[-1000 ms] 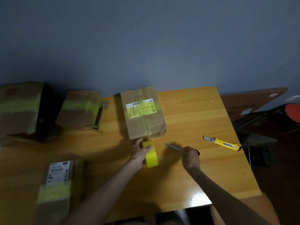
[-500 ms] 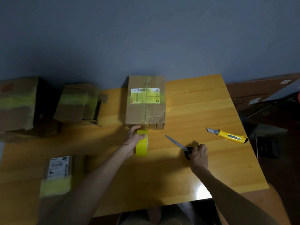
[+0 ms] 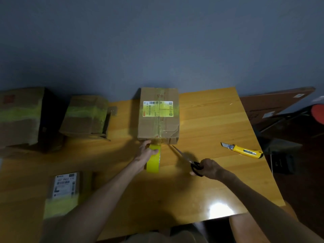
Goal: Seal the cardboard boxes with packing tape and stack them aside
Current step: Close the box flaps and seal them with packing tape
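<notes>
A cardboard box (image 3: 158, 123) with a barcode label and a strip of yellowish tape along its top seam stands at the middle back of the wooden table (image 3: 210, 120). My left hand (image 3: 146, 151) grips a yellow tape roll (image 3: 154, 161) standing on edge right at the box's near face; tape runs from the roll up to the box. My right hand (image 3: 209, 168) holds black-handled scissors (image 3: 187, 159), blades pointing up-left toward the box's near right corner.
A yellow utility knife (image 3: 243, 150) lies at the right of the table. Two taped boxes (image 3: 21, 116) (image 3: 85, 116) stand at the back left, and a labelled box (image 3: 64, 192) lies at the near left. Dark furniture sits off the right edge.
The box has turned square to me. My left hand stays on the roll at the box's near face. My right hand carried the scissors right, then their tips came closer to the box.
</notes>
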